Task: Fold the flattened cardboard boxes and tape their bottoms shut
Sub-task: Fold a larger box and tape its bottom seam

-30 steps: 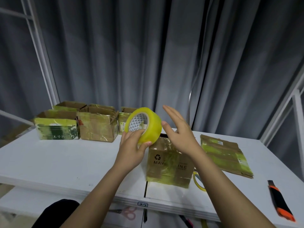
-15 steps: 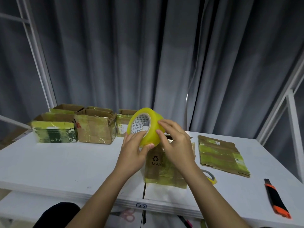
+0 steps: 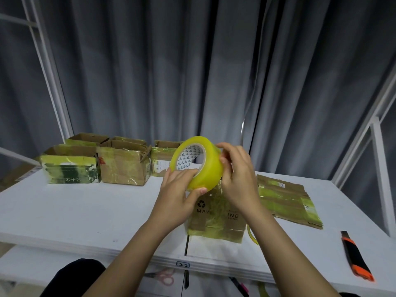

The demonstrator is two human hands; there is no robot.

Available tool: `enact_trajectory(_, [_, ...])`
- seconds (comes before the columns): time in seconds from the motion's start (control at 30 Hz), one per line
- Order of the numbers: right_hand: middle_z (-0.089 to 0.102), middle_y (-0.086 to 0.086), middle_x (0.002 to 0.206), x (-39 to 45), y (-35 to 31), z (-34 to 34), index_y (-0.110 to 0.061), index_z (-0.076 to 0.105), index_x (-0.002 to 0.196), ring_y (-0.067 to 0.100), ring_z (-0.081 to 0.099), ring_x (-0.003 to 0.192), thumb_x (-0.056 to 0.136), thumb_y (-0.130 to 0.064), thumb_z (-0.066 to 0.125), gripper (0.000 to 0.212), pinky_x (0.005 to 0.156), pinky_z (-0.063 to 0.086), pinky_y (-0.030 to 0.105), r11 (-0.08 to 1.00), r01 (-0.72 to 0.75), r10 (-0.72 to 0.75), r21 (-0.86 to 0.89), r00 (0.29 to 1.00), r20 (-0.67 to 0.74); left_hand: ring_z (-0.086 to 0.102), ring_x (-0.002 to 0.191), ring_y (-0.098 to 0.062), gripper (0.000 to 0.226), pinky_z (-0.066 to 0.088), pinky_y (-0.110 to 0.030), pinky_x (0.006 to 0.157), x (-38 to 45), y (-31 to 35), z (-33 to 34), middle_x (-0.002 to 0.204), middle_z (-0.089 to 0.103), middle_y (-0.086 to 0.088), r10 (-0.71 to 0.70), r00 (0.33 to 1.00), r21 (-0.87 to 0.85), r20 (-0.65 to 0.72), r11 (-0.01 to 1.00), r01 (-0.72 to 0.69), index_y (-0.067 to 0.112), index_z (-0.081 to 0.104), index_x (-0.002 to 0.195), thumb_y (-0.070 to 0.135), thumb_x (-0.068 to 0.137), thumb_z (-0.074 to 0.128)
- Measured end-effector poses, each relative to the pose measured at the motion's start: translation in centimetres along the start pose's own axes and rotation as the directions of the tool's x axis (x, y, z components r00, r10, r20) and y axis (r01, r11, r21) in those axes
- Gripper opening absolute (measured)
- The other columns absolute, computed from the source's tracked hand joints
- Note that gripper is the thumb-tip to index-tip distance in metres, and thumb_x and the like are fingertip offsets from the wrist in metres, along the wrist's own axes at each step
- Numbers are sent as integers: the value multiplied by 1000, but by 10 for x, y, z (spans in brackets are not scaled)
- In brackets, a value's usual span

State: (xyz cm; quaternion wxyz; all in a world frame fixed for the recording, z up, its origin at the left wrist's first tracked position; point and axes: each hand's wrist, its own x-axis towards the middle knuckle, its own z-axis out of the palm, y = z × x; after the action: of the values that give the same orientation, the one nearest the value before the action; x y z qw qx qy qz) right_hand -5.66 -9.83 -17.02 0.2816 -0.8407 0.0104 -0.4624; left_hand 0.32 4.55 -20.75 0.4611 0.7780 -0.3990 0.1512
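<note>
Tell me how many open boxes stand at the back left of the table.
4: a green-printed box, a brown box, a box behind them and a box partly behind the tape roll. Others may be hidden.

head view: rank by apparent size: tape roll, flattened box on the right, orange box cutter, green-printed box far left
1. flattened box
2. green-printed box, close to the flattened one, so that order is unsure
3. tape roll, held up nearer the camera, so it looks inflated
4. box cutter
</note>
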Motion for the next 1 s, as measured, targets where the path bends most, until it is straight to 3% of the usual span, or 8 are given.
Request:
enact_trajectory(0.1, [49, -7, 103, 5, -3, 1, -13, 53, 119, 13, 45, 101, 90, -16, 40, 32, 87, 35, 18, 1000, -14, 13, 15, 995, 95, 32, 103, 3, 47, 31, -53, 107, 0, 1, -2, 103, 48, 18, -15, 1000, 35, 7, 999, 15, 23, 58, 117, 54, 82, 50])
enact_trajectory(0.17, [47, -11, 102, 5, -5, -3, -17, 49, 119, 13, 47, 100, 92, -12, 40, 28, 88, 39, 26, 998, -4, -4, 59, 990, 142, 39, 110, -8, 51, 34, -51, 105, 3, 0, -8, 105, 49, 21, -70, 997, 28, 19, 997, 70, 24, 57, 119, 56, 80, 50])
enact_trajectory(0.27, [49, -12, 101, 5, -8, -12, -29, 47, 115, 7, 49, 99, 98, -7, 42, 28, 86, 40, 18, 982, -46, 18, 180, 988, 156, 46, 107, -14, 55, 43, -43, 95, 6, 4, -14, 99, 47, 30, -52, 998, 13, 23, 999, 51, 28, 56, 114, 64, 75, 44])
enact_trajectory(0.4, [51, -9, 100, 16, -3, -25, -34, 51, 118, 6, 52, 98, 87, -6, 55, 42, 92, 43, 20, 915, -176, 69, 362, 955, 287, 51, 100, -12, 59, 45, -38, 87, 11, 12, -18, 101, 54, 15, -22, 999, -7, 26, 1000, 22, 24, 58, 110, 68, 75, 41])
enact_trajectory(0.6, [62, -7, 83, 33, -8, -22, -31, 65, 87, -3, 56, 75, 89, -7, 64, 24, 73, 47, 12, 924, -256, 197, 286, 956, 218, 54, 84, -6, 57, 46, -32, 75, 8, 17, -16, 89, 58, 13, -46, 997, -104, 56, 993, 52, 21, 60, 100, 69, 73, 44])
enact_trajectory(0.77, [52, -9, 100, 34, -11, -2, -35, 59, 75, 1, 53, 91, 89, -13, 65, 26, 73, 41, 12, 975, -171, 149, 140, 977, 154, 54, 66, -2, 46, 40, -16, 57, 6, 26, -18, 73, 58, 7, -154, 988, -297, 31, 942, 156, 22, 60, 85, 66, 73, 60])
enact_trajectory(0.9, [60, -12, 84, 35, -15, 6, -31, 60, 74, 5, 58, 81, 88, -15, 65, 22, 69, 44, 22, 974, -190, 172, 126, 975, 141, 63, 82, -8, 30, 45, -12, 69, -2, 19, -18, 83, 66, 17, -170, 963, -484, 210, 837, 254, 28, 57, 103, 48, 81, 61])
enact_trajectory(1.0, [61, -15, 71, 32, -16, 9, -26, 64, 77, 5, 58, 73, 88, -17, 65, 14, 65, 44, 22, 983, -180, 171, 42, 972, 162, 66, 100, -21, 41, 53, -26, 81, -12, 11, -20, 107, 69, -1, -92, 931, -614, 353, 728, 305, 22, 48, 124, 25, 85, 64])
